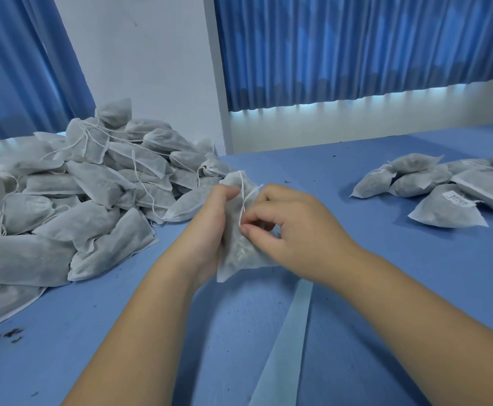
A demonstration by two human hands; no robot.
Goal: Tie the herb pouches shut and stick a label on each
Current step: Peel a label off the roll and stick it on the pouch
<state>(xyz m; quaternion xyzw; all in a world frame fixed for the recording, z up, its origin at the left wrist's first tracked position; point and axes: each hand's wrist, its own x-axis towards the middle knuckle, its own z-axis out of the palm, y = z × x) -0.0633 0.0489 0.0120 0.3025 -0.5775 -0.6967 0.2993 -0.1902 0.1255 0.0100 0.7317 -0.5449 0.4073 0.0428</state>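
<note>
**Pouch** (pixel 236 250): one, held upright between both hands, above the table (pixel 385 273).
**Left hand** (pixel 210 224): fingers curled round the pouch's neck and side, gripping it.
**Right hand** (pixel 295 230): thumb and forefinger pinching the string (pixel 241 197) just below the neck. A second strand ran up past the fingers.
**Step in hand**: tying, judged by the pinched string. No finished knot was visible, and no label showed on this pouch.
**Next move, as judged**: draw the string tight against the left-hand grip, knot it, then label it.
**Pile** (pixel 63 200): many pouches with loose strings, well to the left of the grip.
**Labelled pouches** (pixel 450 194): small heap, well to the right.
**Strip** (pixel 292 332): pale, flat on the table, below the grip. Whether it carried labels could not be told.
</note>
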